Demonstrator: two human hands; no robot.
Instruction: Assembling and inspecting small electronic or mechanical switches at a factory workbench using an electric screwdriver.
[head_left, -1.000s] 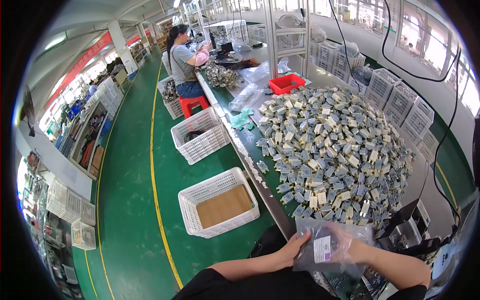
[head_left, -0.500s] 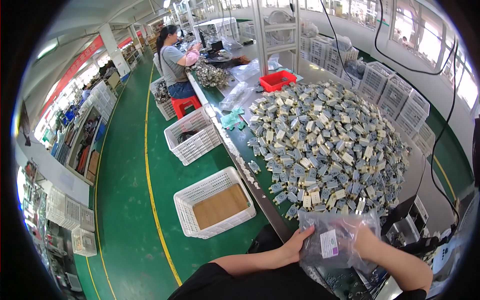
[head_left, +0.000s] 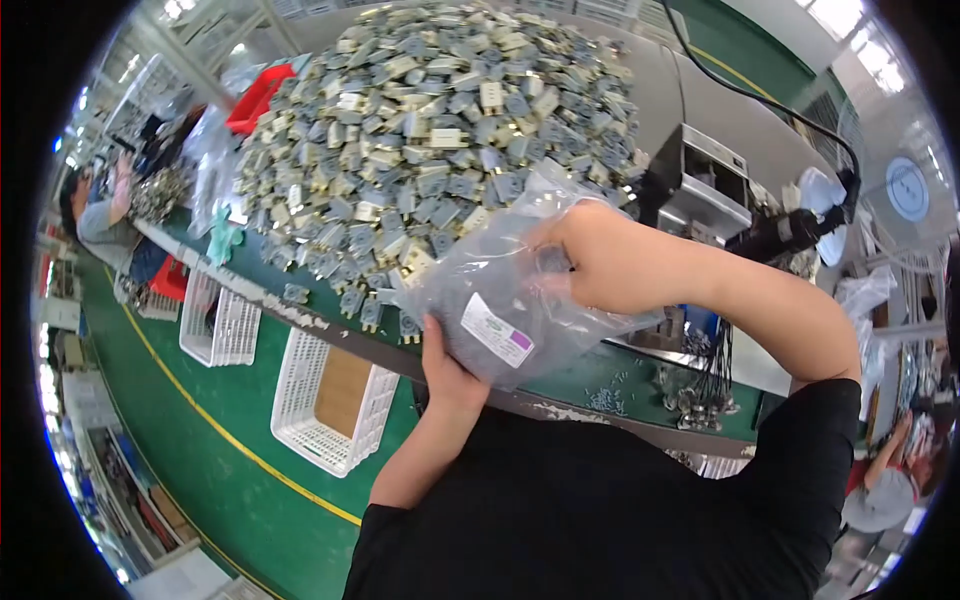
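Note:
A clear plastic bag (head_left: 440, 295) bulges with a dark grey mass whose pieces I cannot make out; a white label with a purple patch is stuck on it. My left hand (head_left: 455, 375) grips its lower left side, thumb lying over the plastic. My right hand (head_left: 590, 260) is in at the bag's right side, partly behind the film, its fingers curled; what they hold is hidden. Just beyond the bag spreads a large heap of grey and cream parts with brass-coloured ends (head_left: 440, 140), on the workbench (head_left: 660, 110).
Small screws (head_left: 605, 398) and metal parts (head_left: 700, 405) lie near the bench edge. A metal device (head_left: 700, 175) stands right of the heap, a red tray (head_left: 258, 98) at far left. White crates (head_left: 285, 400) sit on the green floor. Two people (head_left: 105, 225) (head_left: 885, 490) are nearby.
The view has swung right and down, so the heap and crates appear farther left. Both hands keep the bag, which is now tilted; my right arm reaches across from the right with its elbow raised.

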